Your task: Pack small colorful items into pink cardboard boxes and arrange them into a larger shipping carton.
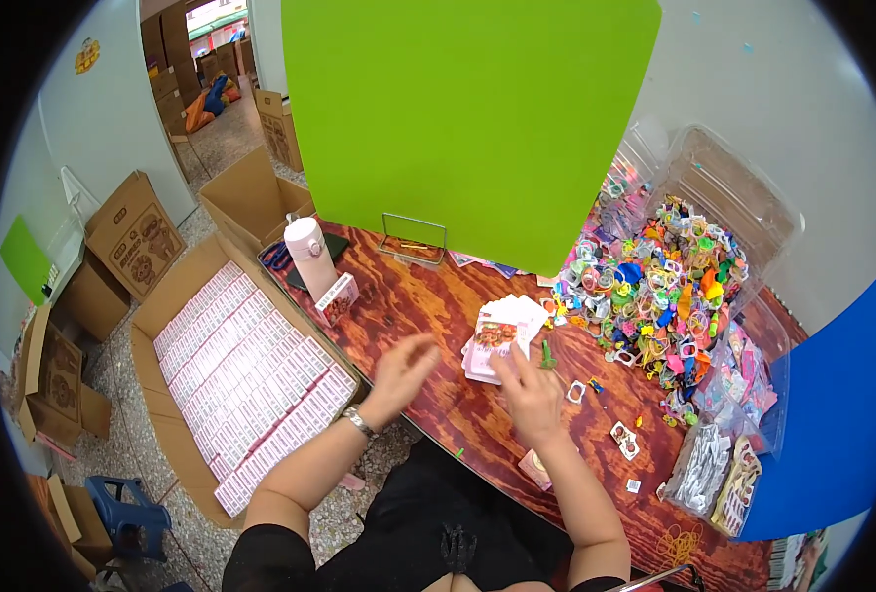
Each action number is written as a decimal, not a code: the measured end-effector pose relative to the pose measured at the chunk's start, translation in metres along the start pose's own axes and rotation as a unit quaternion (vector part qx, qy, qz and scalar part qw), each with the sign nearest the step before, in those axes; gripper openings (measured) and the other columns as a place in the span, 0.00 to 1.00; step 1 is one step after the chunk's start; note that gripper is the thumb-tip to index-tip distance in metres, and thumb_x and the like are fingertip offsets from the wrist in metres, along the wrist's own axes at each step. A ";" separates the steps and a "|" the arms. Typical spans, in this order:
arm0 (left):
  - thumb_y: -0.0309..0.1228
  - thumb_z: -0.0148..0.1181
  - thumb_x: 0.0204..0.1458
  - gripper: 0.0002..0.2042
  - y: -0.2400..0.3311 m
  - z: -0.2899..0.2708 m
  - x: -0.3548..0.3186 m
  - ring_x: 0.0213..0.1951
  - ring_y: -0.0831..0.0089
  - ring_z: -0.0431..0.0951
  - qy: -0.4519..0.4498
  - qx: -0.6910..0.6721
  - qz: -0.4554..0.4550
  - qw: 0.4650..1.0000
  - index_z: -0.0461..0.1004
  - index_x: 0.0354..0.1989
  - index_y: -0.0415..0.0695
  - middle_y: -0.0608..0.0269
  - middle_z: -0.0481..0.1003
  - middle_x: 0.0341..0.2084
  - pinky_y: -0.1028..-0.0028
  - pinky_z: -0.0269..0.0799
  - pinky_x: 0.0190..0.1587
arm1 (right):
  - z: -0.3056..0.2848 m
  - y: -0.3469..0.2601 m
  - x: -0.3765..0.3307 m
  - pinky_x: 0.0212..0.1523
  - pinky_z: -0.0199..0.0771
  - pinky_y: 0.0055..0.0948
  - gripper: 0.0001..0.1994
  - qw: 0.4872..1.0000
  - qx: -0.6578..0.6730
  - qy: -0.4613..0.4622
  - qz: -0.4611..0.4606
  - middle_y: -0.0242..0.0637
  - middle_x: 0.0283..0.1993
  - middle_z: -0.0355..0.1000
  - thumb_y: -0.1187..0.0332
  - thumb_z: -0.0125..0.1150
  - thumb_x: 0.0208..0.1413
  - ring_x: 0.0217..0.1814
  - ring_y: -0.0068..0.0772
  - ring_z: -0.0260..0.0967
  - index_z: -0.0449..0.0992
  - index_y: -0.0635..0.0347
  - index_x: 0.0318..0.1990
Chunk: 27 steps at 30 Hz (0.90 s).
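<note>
My right hand [532,395] reaches over a loose pile of flat pink-and-white printed packets [492,340], and its fingers pinch the near edge of one. White pieces fan out at the far side of this pile. Left of it, my left hand [405,373] hovers above the table's front edge, fingers loosely curved and apart, holding nothing. A small green toy piece [547,355] lies just right of the packets. Partly hidden by my right forearm is another small pink packet [534,470].
A large carton [147,360] of pink-and-white boxes stands left of the table. A pink bottle [309,255] and a small box [336,299] sit near it. Colourful trinkets [655,296] heap up at right beside clear bins [734,178]. A green board [467,128] rises behind.
</note>
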<state>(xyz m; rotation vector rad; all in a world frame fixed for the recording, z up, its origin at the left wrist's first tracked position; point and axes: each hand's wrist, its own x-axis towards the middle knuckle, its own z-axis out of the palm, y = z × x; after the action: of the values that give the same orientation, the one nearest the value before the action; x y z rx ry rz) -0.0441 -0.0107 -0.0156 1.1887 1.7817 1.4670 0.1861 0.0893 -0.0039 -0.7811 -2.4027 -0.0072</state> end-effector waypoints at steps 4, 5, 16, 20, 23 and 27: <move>0.39 0.65 0.61 0.35 0.025 0.034 -0.020 0.50 0.76 0.76 -0.144 -0.271 -0.191 0.932 0.56 0.71 0.36 0.59 0.74 0.55 0.75 0.76 0.47 | -0.015 -0.022 -0.015 0.47 0.77 0.39 0.18 0.973 -0.086 0.084 -0.195 0.44 0.59 0.73 0.69 0.62 0.53 0.43 0.40 0.75 0.80 0.57 0.53; 0.39 0.65 0.61 0.35 0.033 0.036 -0.021 0.50 0.76 0.76 -0.143 -0.272 -0.193 0.932 0.56 0.71 0.36 0.59 0.74 0.55 0.75 0.76 0.47 | -0.020 -0.025 -0.018 0.49 0.77 0.38 0.18 0.966 -0.081 0.054 -0.238 0.43 0.59 0.74 0.69 0.61 0.52 0.45 0.40 0.75 0.81 0.57 0.52; 0.35 0.78 0.45 0.38 0.021 0.057 -0.030 0.51 0.70 0.77 -0.077 -0.106 -0.057 0.990 0.62 0.60 0.32 0.54 0.76 0.48 0.68 0.75 0.54 | -0.041 -0.031 -0.038 0.47 0.81 0.37 0.11 0.952 0.115 0.052 -0.279 0.45 0.57 0.73 0.74 0.67 0.50 0.48 0.44 0.78 0.82 0.59 0.43; 0.43 0.81 0.38 0.38 0.028 0.067 -0.042 0.44 0.64 0.82 -0.002 0.005 0.023 1.000 0.66 0.53 0.34 0.47 0.77 0.43 0.65 0.78 0.46 | -0.037 -0.035 -0.034 0.43 0.82 0.38 0.13 0.973 0.122 0.170 -0.100 0.50 0.59 0.71 0.75 0.71 0.51 0.45 0.46 0.79 0.81 0.60 0.45; 0.32 0.77 0.41 0.36 0.031 0.077 -0.057 0.43 0.66 0.81 0.021 0.046 0.085 0.995 0.64 0.57 0.36 0.51 0.77 0.44 0.68 0.78 0.45 | -0.033 -0.037 -0.025 0.43 0.81 0.37 0.15 0.976 0.119 0.180 -0.034 0.55 0.61 0.69 0.74 0.72 0.53 0.45 0.46 0.79 0.80 0.61 0.48; 0.35 0.77 0.40 0.38 0.043 0.071 -0.057 0.46 0.52 0.81 0.024 0.080 0.189 0.978 0.63 0.60 0.43 0.49 0.74 0.48 0.61 0.79 0.42 | -0.041 -0.037 -0.026 0.42 0.79 0.35 0.12 0.979 0.159 0.131 0.004 0.52 0.59 0.72 0.72 0.71 0.52 0.44 0.40 0.77 0.82 0.60 0.45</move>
<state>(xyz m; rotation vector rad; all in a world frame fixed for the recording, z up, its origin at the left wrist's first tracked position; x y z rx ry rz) 0.0541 -0.0256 0.0003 1.6598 1.8044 1.5896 0.2054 0.0379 0.0219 -0.5993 -2.0830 0.2558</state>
